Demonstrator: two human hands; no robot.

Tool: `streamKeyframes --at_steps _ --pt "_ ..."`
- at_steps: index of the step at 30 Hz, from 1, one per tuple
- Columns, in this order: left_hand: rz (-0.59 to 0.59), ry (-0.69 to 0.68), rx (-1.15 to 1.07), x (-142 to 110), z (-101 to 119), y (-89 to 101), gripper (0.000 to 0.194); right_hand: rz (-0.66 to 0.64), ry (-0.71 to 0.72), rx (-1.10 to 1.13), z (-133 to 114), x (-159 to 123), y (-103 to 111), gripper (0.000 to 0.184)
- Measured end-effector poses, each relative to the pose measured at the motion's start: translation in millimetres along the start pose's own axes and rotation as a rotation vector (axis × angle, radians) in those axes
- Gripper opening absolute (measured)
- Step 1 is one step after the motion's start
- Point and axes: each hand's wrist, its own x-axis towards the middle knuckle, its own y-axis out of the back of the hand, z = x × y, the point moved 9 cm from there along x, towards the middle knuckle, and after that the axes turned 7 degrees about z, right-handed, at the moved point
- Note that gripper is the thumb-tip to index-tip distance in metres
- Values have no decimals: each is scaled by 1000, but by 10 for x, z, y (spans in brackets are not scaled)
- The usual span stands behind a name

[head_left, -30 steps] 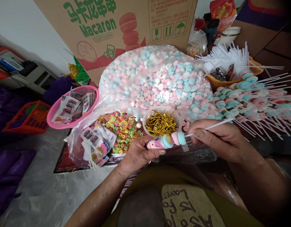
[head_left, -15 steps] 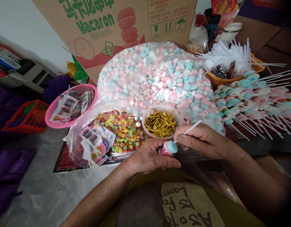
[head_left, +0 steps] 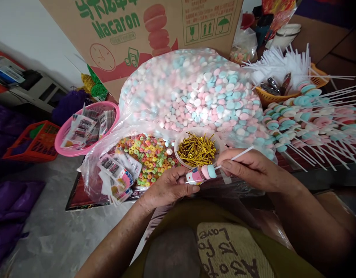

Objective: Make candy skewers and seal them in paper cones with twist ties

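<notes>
My left hand (head_left: 169, 188) is closed around a small printed wrapper bag (head_left: 194, 176), clear with pink and white on it. Pink and blue candies (head_left: 210, 172) on a white stick sit partly inside the bag, their blue end poking out of its mouth. My right hand (head_left: 251, 168) pinches the white stick (head_left: 242, 153) between thumb and fingers, to the right of the candies. Just beyond both hands is a clear tub (head_left: 220, 143) of gold twist ties (head_left: 197, 150). Ring-shaped candies (head_left: 155, 164) lie left of the tub.
A big clear sack of pastel candies (head_left: 195, 92) fills the middle, before a cardboard box (head_left: 122, 46). Finished-looking candy sticks (head_left: 299, 119) are piled right, below an orange basket (head_left: 321, 79) of white sticks. Left are loose wrappers (head_left: 117, 173) and a pink basket (head_left: 60, 141) with more.
My left hand has shifted left along the wrapper, so more of the wrapper shows around the candies. My right hand has moved slightly right, still pinching the stick.
</notes>
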Motion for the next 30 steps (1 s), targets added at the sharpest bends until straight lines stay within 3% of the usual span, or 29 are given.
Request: streamKeyframes --at_steps 3,6,10,15,19,22,24,27,30 --pt "60 -130 55 -39 127 25 38 -4 33 -2 -44 -2 -21 32" --pt "58 -220 268 -65 234 -56 39 -66 74 -8 -81 19 -173 31" --pt "99 -249 413 -14 252 -110 33 -132 47 -27 -50 55 -392 32" --pt "146 -237 392 49 201 -61 33 108 -123 35 150 90 -212 20" --pt "91 -272 511 51 251 -82 33 39 -65 -61 144 101 -272 28" --pt "105 -304 620 57 300 -67 34 147 -176 42 229 99 -187 20" --pt "97 -314 663 56 302 -68 34 135 -197 61 234 99 -204 21" --pt "-37 -245 506 29 199 -98 35 67 -110 -54 156 118 -266 29" --pt "-149 -29 171 -17 -20 -45 47 131 -127 -84 180 130 -186 34"
